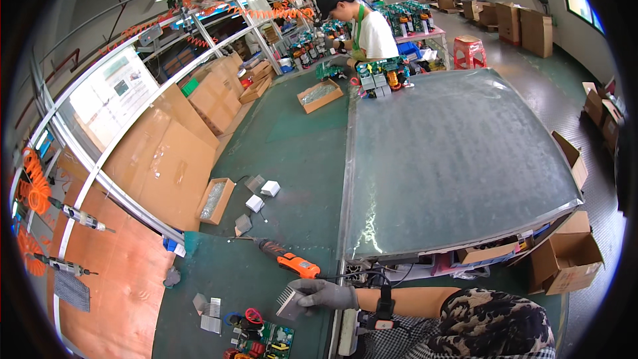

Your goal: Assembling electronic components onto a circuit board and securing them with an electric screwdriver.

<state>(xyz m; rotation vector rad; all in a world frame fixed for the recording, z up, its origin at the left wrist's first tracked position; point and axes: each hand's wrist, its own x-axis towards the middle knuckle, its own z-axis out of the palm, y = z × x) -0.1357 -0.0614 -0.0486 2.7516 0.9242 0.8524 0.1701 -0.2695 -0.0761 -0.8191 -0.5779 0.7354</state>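
Observation:
My right hand, in a grey glove, comes in from the lower right and pinches a silvery finned heat sink above the green bench mat. Just below it lies a green circuit board with red coils and other parts, cut off by the lower edge. Beyond the hand rests an orange-and-black electric screwdriver, its long bit pointing left. Another finned heat sink lies left of the board. My left hand is out of sight.
White blocks and a carton of small parts sit farther up the bench. A raised grey-topped table borders it on the right. At the far end a co-worker handles a circuit board. Screwdrivers hang from orange coiled hoses at left.

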